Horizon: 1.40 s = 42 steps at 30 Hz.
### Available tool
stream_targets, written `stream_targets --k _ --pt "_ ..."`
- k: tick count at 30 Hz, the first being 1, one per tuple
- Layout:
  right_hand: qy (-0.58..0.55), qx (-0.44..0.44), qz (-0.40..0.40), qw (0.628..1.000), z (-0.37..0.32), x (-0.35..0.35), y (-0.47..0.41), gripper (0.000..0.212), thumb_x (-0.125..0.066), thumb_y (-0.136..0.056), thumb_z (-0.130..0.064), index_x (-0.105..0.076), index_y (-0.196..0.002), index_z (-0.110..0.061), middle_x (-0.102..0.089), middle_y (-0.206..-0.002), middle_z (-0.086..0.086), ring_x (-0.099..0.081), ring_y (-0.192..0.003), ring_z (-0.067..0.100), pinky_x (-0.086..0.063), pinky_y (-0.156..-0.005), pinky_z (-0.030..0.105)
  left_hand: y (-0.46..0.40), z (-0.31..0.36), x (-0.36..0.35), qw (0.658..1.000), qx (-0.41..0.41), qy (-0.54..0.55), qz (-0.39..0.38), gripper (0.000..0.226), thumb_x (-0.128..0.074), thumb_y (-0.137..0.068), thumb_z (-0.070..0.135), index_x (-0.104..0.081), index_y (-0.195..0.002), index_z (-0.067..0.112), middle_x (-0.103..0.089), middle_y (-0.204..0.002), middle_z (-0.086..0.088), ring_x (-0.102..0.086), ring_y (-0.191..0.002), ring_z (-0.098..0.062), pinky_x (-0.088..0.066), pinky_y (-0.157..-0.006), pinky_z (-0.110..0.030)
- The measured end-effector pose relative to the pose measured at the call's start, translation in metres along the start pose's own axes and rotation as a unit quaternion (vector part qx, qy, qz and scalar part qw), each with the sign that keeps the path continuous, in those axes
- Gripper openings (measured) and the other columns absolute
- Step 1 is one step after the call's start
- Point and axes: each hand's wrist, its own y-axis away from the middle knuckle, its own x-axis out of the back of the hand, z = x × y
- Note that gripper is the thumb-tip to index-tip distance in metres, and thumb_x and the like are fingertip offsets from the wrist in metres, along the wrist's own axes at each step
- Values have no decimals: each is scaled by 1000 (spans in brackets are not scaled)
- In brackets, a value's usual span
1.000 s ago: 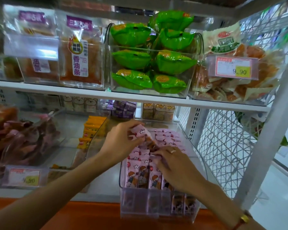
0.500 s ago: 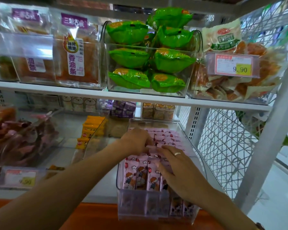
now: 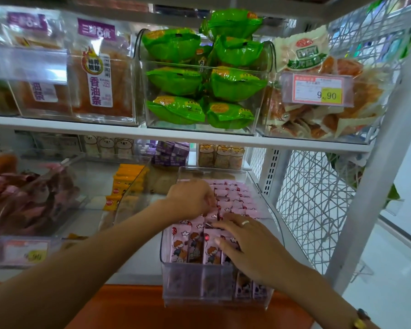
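Note:
A clear plastic bin [image 3: 214, 293] sits on the lower shelf, packed with rows of upright pink snack packets [image 3: 233, 195] printed with a cartoon child. My left hand [image 3: 190, 198] reaches in from the left, its fingers curled down and pinching a pink packet in the middle rows. My right hand [image 3: 249, 243], with a ring on one finger, lies flat with fingers spread on the front packets and presses on them. The left fingertips are partly hidden among the packets.
The upper shelf holds clear bins of green packets [image 3: 204, 81], orange strips [image 3: 100, 74] and mixed snacks behind a 9.90 price tag [image 3: 318, 90]. Yellow packets [image 3: 126, 184] and reddish packets [image 3: 26, 198] fill the bins to the left. A white wire mesh panel [image 3: 311, 205] closes the right side.
My left hand held a pink packet above the bin, then lowered it into the rows. My right hand slid forward and spread flat on the front packets.

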Motion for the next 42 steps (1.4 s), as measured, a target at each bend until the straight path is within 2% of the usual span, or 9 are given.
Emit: stream_targets --k 5,10,14,19,23,29,35,39,42 --pt "-10 -13 -34 999 -9 -8 12 44 -32 -98 -51 -31 -141 -42 -18 -156 -12 -15 -143 10 -9 -115 32 28 2 0 957 98 239 133 16 -52 -97 25 -60 -110 22 -63 -102 9 -63 -90 -5 -53 -78 -24" --pt "-150 -8 130 980 -17 18 8 47 -44 -94 -47 -36 -139 -38 -38 -145 -11 -37 -128 7 -35 -106 33 62 18 21 854 67 375 355 13 -58 -90 38 -64 -100 31 -65 -91 22 -62 -88 6 -50 -75 -13" --pt "-305 1 167 938 -37 32 10 69 -44 -74 -68 -35 -138 -43 -44 -140 -13 -43 -123 0 -38 -100 28 88 40 26 822 19 428 374 7 -60 -88 34 -61 -92 40 -67 -89 21 -64 -90 2 -53 -75 -15" --pt "-394 -12 176 902 -48 36 9 43 -65 -83 -37 -53 -124 -30 -63 -112 -10 -62 -99 4 -55 -79 23 102 47 31 792 -25 510 334 18 -61 -90 20 -67 -102 32 -71 -92 23 -66 -92 3 -50 -75 -8" --pt "-596 -131 107 785 -42 33 4 48 -68 -83 -33 -54 -126 -20 -69 -111 1 -68 -98 15 -50 -88 30 106 43 17 830 4 493 260 30 -58 -92 10 -58 -113 31 -62 -109 21 -60 -96 8 -48 -72 -5" --pt "-607 -142 119 773 -44 26 0 50 -72 -76 -36 -58 -121 -21 -74 -94 -1 -71 -87 13 -54 -80 29 107 42 1 880 7 420 222 42 -79 -74 29 -56 -109 33 -62 -101 20 -60 -87 5 -50 -63 -10" --pt "-692 -90 68 713 -37 34 0 15 -53 -93 -22 -65 -101 -19 -58 -98 11 -57 -102 23 -43 -102 42 104 39 0 892 20 401 208 30 -59 -88 38 -49 -116 34 -62 -114 19 -55 -93 19 -46 -71 -1" --pt "-613 -85 162 769 -36 30 1 32 -62 -88 -16 -59 -119 -18 -69 -110 1 -66 -103 13 -56 -85 28 103 37 -3 918 6 348 191 36 -56 -94 26 -48 -130 27 -52 -124 20 -44 -92 30 -36 -74 7" --pt "-542 -65 240 803 -38 27 1 37 -74 -77 -20 -59 -111 -27 -69 -104 -10 -66 -94 0 -55 -75 17 102 38 -1 921 12 328 212 46 -63 -86 38 -50 -130 32 -52 -119 26 -49 -101 16 -41 -82 -3"
